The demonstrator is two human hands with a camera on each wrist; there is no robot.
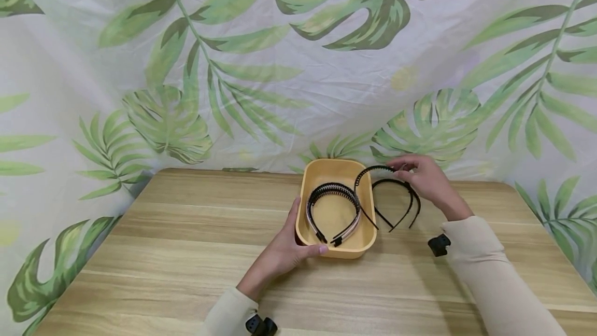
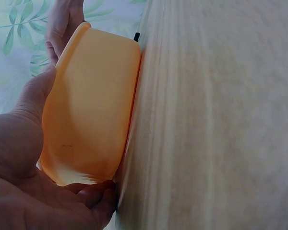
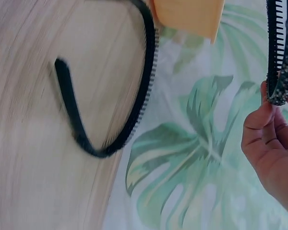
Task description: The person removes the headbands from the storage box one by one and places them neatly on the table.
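My left hand (image 1: 282, 253) grips a yellow plastic box (image 1: 352, 254) at its near left corner, thumb over the near rim and fingers along the side. In the left wrist view its fingers curl round the box's end, close to the tabletop. Several headbands (image 1: 333, 187) lie nested inside the box, black ones with comb teeth and a pale one. Pinched in my right hand (image 1: 422, 179) is a black headband (image 3: 283, 88) with a speckled, glittery surface and inner teeth, one end overlapping the box's right rim. A second black headband (image 3: 149, 62) lies on the table just below that hand.
The wood-grain table (image 1: 196, 242) extends to both sides of the box. Behind its far edge hangs a white cloth (image 1: 261, 113) printed with green leaves. A small black device (image 1: 439, 245) sits at my right sleeve cuff, another (image 1: 261, 325) at the left.
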